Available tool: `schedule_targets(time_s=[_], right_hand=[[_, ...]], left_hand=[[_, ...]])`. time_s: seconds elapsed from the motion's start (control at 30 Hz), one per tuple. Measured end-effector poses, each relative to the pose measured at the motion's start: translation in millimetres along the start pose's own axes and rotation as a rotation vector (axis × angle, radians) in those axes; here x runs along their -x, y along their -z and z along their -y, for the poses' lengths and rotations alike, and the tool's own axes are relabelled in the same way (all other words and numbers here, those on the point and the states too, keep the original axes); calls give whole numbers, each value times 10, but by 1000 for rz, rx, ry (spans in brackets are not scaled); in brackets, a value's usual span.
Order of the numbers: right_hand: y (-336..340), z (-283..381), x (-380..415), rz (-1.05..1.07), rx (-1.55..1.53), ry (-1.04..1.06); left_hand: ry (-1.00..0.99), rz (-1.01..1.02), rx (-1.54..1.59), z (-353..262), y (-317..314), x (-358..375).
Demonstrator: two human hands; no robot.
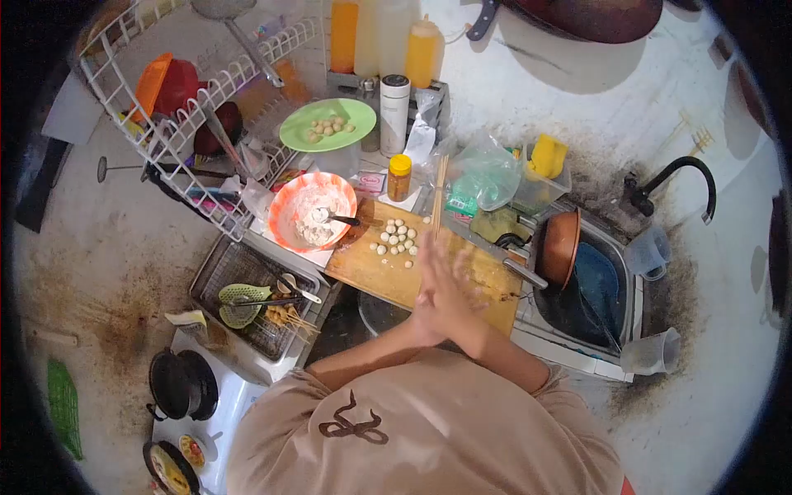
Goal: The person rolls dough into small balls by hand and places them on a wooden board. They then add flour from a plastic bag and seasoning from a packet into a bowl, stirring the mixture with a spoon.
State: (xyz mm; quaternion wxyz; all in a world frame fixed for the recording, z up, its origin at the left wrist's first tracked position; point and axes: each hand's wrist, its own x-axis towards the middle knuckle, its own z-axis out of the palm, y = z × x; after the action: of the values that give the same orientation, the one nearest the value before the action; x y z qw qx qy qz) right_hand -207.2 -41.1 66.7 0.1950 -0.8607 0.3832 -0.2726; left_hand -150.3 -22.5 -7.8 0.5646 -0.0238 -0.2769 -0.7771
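Observation:
My left hand [425, 320] and my right hand [452, 304] are pressed palm to palm above the wooden cutting board [388, 280]. Their fingers stretch forward and are smeared by motion. Whatever may lie between the palms is hidden. Just left of the fingertips, a cluster of small white dough balls [399, 237] rests on the board. Beyond the board's left end stands an orange-and-white bowl [285, 216] with white dough or flour inside and a dark-handled spoon [342, 220] in it. Thin wooden skewers [440, 186] lie past my fingers.
A green plate [293, 132] holds more balls at the back. Close by stand a yellow-lidded jar [399, 177] and a white flask [394, 115]. At right, a brown pot [561, 247] sits over the sink [637, 297]. A wire-mesh tray [219, 268] and stove pans [183, 384] are left.

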Motion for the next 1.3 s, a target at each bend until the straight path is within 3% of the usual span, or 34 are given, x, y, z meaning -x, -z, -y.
schedule_targets(time_s=[0.03, 0.13, 0.37, 0.47, 0.6, 0.67, 0.77, 0.83, 0.87, 0.97, 1.17, 1.27, 1.3], right_hand=[[23, 29, 3, -9, -115, 110], [189, 163, 156, 192, 342, 386], [-58, -429, 211, -495, -746, -203], [24, -596, 229, -427, -659, -216], [-46, -838, 322, 25, 108, -282], [-135, -767, 405, 113, 220, -338], [-244, -722, 466, 161, 422, -441], [-111, -605, 351, 200, 534, -554], [-257, -953, 451, -83, 249, -326], [-235, -871, 130, 51, 573, -448], [-258, -556, 192, 309, 450, -278], [-181, -682, 290, 354, 645, -450], [-170, -779, 303, 265, 671, -419]], left_hand=[[50, 33, 42, 91, 225, -12], [206, 85, 259, 31, 378, -84], [489, -321, -63, -155, -342, -332], [307, -344, -293, -127, -237, -434], [-52, -417, -650, -408, -76, -434], [-108, -250, -623, -733, -115, -266], [-70, -192, -618, -1040, -118, 3], [-100, -258, -672, -1115, -121, 154], [-116, -291, -696, -1132, -114, 226], [-142, -292, -648, -1139, 1, 401], [-183, -321, -607, -1220, 20, 505], [-224, -317, -623, -1278, 53, 551], [-234, -320, -625, -1289, 66, 569]])
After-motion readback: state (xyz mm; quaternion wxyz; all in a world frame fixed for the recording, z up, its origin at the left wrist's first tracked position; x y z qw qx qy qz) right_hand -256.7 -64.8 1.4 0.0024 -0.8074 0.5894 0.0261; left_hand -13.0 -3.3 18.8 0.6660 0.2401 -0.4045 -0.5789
